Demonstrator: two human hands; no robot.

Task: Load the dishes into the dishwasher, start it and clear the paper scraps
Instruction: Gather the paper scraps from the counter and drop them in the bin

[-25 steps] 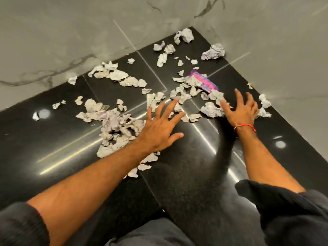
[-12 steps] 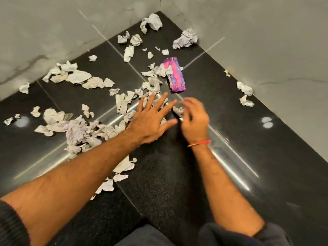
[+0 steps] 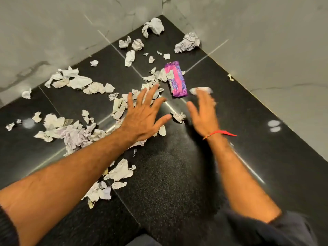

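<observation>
Torn and crumpled white paper scraps [image 3: 71, 134] lie scattered over a glossy black floor [image 3: 177, 174] in a corner. My left hand [image 3: 145, 116] rests flat with fingers spread on scraps near the middle. My right hand [image 3: 204, 116], blurred by motion, is open with straight fingers to the right of it. A blurred white scrap [image 3: 200, 90] sits at its fingertips; I cannot tell whether they touch. One small crumpled scrap [image 3: 179, 117] lies between my hands. A purple and pink wrapper [image 3: 176, 79] lies just beyond them.
Grey marble walls [image 3: 266, 50] close the corner at the back and right. Two larger crumpled paper balls [image 3: 153, 26] [image 3: 188, 42] sit deep in the corner. More scraps [image 3: 120, 172] lie under my left forearm. A tiny scrap [image 3: 230, 77] lies by the right wall.
My right hand, curled beside my left hand half a second ago, has opened and swung out to the right. My left hand stays spread on the scraps.
</observation>
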